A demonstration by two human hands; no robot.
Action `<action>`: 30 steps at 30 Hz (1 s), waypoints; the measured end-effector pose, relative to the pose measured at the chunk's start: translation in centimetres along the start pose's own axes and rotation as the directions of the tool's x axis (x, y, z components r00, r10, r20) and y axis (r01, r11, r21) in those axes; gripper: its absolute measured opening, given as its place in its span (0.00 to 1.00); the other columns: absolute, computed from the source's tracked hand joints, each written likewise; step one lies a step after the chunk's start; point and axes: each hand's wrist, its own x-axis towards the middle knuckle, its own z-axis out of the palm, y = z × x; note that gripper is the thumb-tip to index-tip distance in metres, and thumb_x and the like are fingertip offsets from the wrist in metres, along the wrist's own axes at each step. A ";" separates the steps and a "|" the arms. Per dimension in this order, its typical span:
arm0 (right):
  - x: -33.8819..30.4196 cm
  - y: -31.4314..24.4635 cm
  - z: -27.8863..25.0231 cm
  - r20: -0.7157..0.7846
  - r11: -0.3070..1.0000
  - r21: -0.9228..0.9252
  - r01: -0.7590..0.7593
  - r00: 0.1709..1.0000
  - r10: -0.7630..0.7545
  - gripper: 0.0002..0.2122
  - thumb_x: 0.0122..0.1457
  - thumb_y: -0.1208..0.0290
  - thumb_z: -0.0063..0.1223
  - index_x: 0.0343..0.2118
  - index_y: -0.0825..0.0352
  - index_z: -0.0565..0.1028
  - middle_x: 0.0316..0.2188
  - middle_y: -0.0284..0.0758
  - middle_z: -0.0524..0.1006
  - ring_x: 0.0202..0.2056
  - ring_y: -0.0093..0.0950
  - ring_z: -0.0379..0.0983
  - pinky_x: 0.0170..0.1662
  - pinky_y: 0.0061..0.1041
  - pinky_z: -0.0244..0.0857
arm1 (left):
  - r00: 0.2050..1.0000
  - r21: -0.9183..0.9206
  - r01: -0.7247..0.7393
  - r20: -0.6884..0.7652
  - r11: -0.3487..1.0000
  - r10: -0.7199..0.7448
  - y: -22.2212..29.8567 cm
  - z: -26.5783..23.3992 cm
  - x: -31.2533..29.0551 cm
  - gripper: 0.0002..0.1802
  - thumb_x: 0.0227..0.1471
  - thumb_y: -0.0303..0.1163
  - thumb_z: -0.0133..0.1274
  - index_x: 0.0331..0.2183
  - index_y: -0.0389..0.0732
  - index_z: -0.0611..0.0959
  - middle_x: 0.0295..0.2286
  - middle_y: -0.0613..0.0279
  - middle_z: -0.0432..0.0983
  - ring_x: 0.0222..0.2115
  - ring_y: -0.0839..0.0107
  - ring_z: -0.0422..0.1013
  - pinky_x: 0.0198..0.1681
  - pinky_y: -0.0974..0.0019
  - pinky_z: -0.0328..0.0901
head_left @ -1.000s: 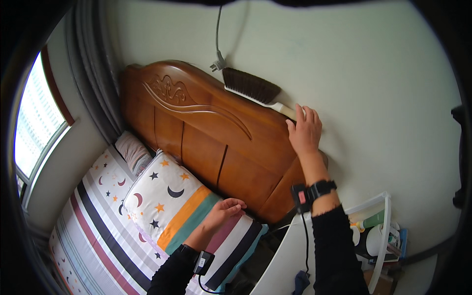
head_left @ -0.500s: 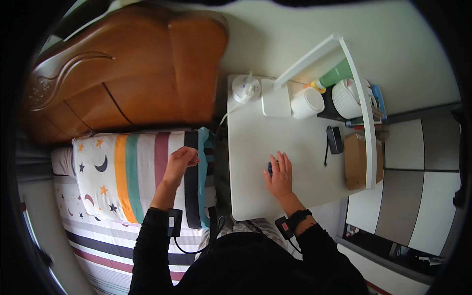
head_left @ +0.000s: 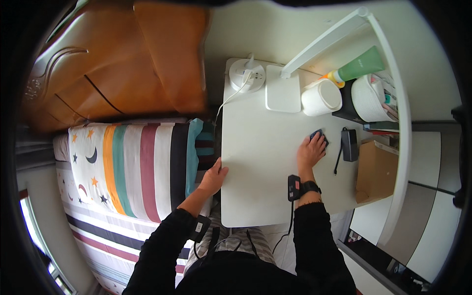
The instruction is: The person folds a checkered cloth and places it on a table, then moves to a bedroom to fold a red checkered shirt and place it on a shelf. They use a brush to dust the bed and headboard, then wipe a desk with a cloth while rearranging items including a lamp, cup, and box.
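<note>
Under the fingers of my right hand [head_left: 310, 151] lies a small dark blue cloth [head_left: 322, 137], bunched up and partly hidden. The hand presses it onto the white tabletop [head_left: 265, 157], a little left of a black power adapter [head_left: 349, 145] with a short cable. At the left edge of the table, my left hand [head_left: 212, 179] is closed around the rim. Its thumb side shows, while the other fingers are mostly hidden.
Along the back stand a white round power strip [head_left: 247, 76], a white desk lamp [head_left: 282, 91], a white canister [head_left: 322, 97], a green tube [head_left: 361, 65] and a white basket [head_left: 371, 101]. A cardboard box [head_left: 376, 172] is at right. A bed with a striped pillow [head_left: 132, 172] lies left.
My right hand has slid the cloth right and farther back across the table. My left hand has come from above the pillow to the table's left edge. The view has shifted closer.
</note>
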 end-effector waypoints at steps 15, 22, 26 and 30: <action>-3.6 -19.6 0.3 -0.058 0.594 0.455 0.663 0.688 -0.724 0.20 0.56 0.67 0.43 0.53 0.63 0.66 0.56 0.37 0.64 0.58 0.36 0.55 0.61 0.41 0.43 | 0.999 -0.094 -0.034 -0.008 0.995 0.034 0.0 -1.1 -2.2 0.27 0.54 0.33 0.48 0.55 0.41 0.65 0.38 0.53 0.76 0.38 0.71 0.71 0.43 0.70 0.64; -12.5 -13.2 -3.1 -0.067 0.369 0.578 0.728 0.492 -0.868 0.22 0.53 0.70 0.47 0.53 0.63 0.67 0.54 0.37 0.66 0.57 0.37 0.57 0.60 0.42 0.46 | 0.987 -0.532 0.142 0.016 0.835 -0.158 -0.8 -2.5 -2.3 0.27 0.58 0.48 0.41 0.54 0.42 0.68 0.36 0.58 0.76 0.34 0.71 0.71 0.38 0.68 0.66; -20.0 -7.9 -6.3 -0.040 0.282 0.628 0.725 0.392 -0.919 0.21 0.50 0.70 0.48 0.50 0.65 0.69 0.53 0.38 0.67 0.57 0.36 0.58 0.59 0.42 0.48 | 0.977 -0.527 0.161 -0.036 0.834 -0.212 -1.8 -3.3 -3.2 0.34 0.58 0.56 0.37 0.54 0.39 0.67 0.41 0.56 0.74 0.38 0.68 0.71 0.40 0.65 0.66; -26.5 -2.8 -8.2 0.010 0.235 0.695 0.679 0.318 -0.948 0.20 0.50 0.70 0.48 0.49 0.64 0.71 0.53 0.35 0.67 0.57 0.34 0.59 0.59 0.39 0.48 | 0.979 -0.444 0.183 0.001 0.877 -0.204 -2.4 -1.4 -4.8 0.33 0.58 0.54 0.40 0.54 0.39 0.67 0.39 0.60 0.75 0.36 0.72 0.71 0.38 0.68 0.65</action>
